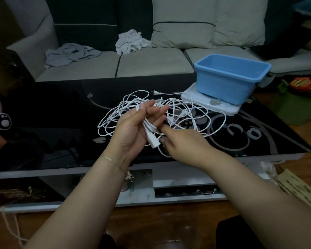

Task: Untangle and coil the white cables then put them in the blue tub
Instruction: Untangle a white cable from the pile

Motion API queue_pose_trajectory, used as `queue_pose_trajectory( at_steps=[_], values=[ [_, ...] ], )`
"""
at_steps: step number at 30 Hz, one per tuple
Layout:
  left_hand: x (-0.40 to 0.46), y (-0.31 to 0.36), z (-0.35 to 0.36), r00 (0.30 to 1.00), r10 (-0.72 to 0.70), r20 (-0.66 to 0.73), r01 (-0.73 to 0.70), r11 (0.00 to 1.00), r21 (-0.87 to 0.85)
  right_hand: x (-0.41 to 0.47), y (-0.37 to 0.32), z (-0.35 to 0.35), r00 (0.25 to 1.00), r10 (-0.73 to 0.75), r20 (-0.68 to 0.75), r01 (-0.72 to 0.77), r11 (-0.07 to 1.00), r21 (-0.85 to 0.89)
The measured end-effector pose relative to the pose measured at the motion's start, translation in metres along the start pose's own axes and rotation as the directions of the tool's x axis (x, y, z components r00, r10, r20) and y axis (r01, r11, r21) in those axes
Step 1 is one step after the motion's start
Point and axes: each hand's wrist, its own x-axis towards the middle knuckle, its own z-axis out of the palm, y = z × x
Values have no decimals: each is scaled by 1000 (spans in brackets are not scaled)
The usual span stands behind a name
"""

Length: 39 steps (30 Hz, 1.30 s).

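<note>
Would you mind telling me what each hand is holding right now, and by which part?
The left hand holds the tangled white cables near their connector ends. The right hand seems to pinch the strands just beside it; its grip is partly hidden.
</note>
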Motion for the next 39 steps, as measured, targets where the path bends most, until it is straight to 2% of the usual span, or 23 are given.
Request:
queue_pose_trajectory(
  at_steps=[3, 6, 8, 10, 12, 13, 14, 18, 20, 23, 25, 27, 30, 32, 36, 39],
  values=[
    [2, 2, -4, 997, 70, -17, -67, 990, 125, -2, -2, 0, 999, -37, 38, 37, 999, -4],
    [4, -2, -6, 995, 94, 12, -90, 903, 421, -3, -6, 0, 996, -85, -23, 84, 995, -48],
    [3, -6, -6, 996, 84, 35, -85, 737, 670, -4, -7, -3, 992, -93, -83, 87, 994, -67],
    [1, -9, -8, 994, 78, 76, -104, 477, 873, -4, -6, -8, 989, -77, -124, 73, 997, -32],
    [1, -10, -11, 988, 73, 133, -145, 195, 970, -4, -3, -12, 990, -63, -125, 66, 998, 24],
    [0, -10, -11, 988, 65, 137, -144, 119, 982, -4, -1, -15, 991, -65, -114, 72, 996, 58],
    [-1, -10, -10, 990, 46, 130, -134, 101, 986, -4, 1, -18, 992, -66, -108, 76, 993, 89],
    [-5, -7, -2, 980, -130, 147, -122, 184, 975, -3, 16, -30, 986, 67, -155, -39, 983, 178],
    [-8, -5, 3, 962, -194, 193, -129, 301, 945, -1, 25, -33, 977, 136, -165, -75, 940, 333],
    [-8, -4, 3, 931, -275, 238, -84, 475, 876, 2, 34, -34, 959, 199, -201, -38, 793, 608],
    [-8, -5, 1, 921, -287, 265, -65, 557, 828, 4, 37, -31, 957, 202, -208, -6, 731, 682],
    [-8, -8, 0, 906, -275, 321, -52, 682, 730, 7, 38, -25, 957, 211, -200, -4, 699, 715],
    [-5, -13, 0, 930, -202, 307, 3, 838, 545, 12, 42, -10, 954, 242, -175, -67, 746, 663],
    [-4, -14, 1, 948, -163, 273, 36, 907, 419, 12, 39, -4, 966, 221, -131, -96, 782, 615],
    [-2, -8, 3, 974, -159, 161, 127, 973, 192, 10, 21, 2, 989, 147, -10, -129, 894, 429],
    [-1, -3, 0, 990, -99, 97, 83, 984, 159, 7, 8, 5, 997, 65, 36, -73, 949, 307]
  ],
)
